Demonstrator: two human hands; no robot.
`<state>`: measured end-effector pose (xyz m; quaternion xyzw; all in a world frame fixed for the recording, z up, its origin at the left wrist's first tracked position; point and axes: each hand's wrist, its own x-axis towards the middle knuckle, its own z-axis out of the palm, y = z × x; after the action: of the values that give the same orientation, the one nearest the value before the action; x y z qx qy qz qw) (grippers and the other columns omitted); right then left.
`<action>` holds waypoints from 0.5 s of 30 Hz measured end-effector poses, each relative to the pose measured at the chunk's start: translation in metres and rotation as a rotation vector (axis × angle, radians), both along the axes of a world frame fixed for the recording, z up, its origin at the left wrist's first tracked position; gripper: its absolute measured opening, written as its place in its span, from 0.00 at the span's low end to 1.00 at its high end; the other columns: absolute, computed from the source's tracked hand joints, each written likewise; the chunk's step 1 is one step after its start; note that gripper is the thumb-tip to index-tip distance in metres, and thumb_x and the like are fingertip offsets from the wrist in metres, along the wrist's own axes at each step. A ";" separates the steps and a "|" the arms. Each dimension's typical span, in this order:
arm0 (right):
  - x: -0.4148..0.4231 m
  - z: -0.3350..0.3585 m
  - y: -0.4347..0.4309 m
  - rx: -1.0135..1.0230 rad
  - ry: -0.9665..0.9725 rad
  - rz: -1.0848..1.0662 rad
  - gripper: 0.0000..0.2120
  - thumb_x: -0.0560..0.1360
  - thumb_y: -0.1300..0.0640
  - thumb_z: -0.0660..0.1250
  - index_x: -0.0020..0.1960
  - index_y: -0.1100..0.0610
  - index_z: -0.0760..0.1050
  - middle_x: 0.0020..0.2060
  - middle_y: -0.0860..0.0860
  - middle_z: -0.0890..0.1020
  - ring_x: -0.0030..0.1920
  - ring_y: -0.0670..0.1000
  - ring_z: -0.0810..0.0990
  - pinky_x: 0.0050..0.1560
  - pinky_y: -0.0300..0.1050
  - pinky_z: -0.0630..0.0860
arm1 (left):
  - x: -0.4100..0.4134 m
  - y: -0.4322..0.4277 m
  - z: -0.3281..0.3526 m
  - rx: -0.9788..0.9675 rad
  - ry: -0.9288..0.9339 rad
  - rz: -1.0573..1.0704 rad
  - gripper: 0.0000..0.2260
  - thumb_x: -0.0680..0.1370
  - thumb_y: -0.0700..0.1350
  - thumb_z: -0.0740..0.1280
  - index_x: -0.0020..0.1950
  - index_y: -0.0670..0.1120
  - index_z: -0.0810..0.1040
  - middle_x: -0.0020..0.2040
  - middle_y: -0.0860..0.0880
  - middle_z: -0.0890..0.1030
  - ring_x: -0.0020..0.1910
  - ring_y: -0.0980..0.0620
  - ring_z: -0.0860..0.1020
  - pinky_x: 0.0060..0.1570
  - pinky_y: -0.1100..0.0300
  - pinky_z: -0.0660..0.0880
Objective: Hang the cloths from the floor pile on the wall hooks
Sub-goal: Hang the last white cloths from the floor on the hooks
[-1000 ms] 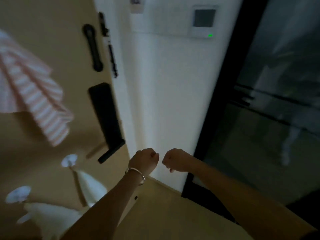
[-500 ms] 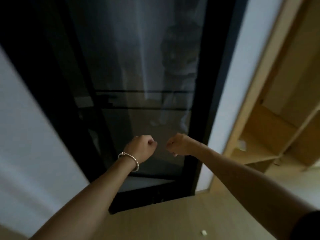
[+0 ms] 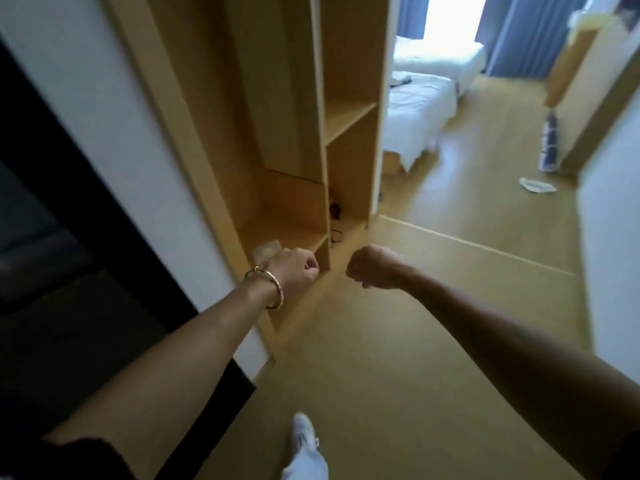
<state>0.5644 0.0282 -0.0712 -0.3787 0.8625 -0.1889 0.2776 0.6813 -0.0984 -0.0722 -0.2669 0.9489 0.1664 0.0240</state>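
Observation:
Both my arms reach forward at chest height. My left hand (image 3: 296, 270), with a bracelet on the wrist, is a closed fist holding nothing. A small gap separates it from my right hand (image 3: 374, 266), which is also a closed fist with nothing in it. Far off on the wooden floor lies a pale cloth (image 3: 536, 186), and a blue-and-white cloth (image 3: 550, 142) hangs or leans by the right wall. No wall hooks are in view.
An open wooden shelf unit (image 3: 322, 140) stands straight ahead on the left, with a dark glass door (image 3: 41, 237) further left. A bed with white sheets (image 3: 419, 109) is beyond. The wooden floor (image 3: 398, 358) stretches ahead; my white-shod foot (image 3: 304, 434) shows below.
The view has swung right, from the door with hung cloths, past the dark glass door, to the shelf unit and bedroom. Both fists stay held in front.

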 end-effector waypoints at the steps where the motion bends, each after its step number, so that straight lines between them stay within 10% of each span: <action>1: -0.021 -0.010 0.013 0.032 0.049 -0.028 0.12 0.78 0.56 0.62 0.56 0.61 0.79 0.52 0.58 0.82 0.54 0.59 0.81 0.55 0.50 0.78 | -0.026 0.008 -0.007 0.004 -0.009 -0.054 0.09 0.78 0.47 0.61 0.53 0.50 0.80 0.51 0.49 0.82 0.47 0.50 0.78 0.44 0.61 0.73; 15: -0.241 -0.068 0.045 0.316 0.078 -0.313 0.12 0.79 0.55 0.60 0.55 0.56 0.80 0.55 0.56 0.82 0.53 0.57 0.80 0.48 0.43 0.74 | -0.316 -0.002 -0.080 0.141 -0.144 -0.433 0.10 0.78 0.46 0.61 0.54 0.49 0.80 0.55 0.47 0.81 0.52 0.47 0.78 0.52 0.57 0.76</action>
<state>0.3234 0.0730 -0.1392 -0.1991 0.9397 -0.0775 0.2671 0.3656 -0.1003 -0.1523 -0.0662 0.9659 0.2038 0.1450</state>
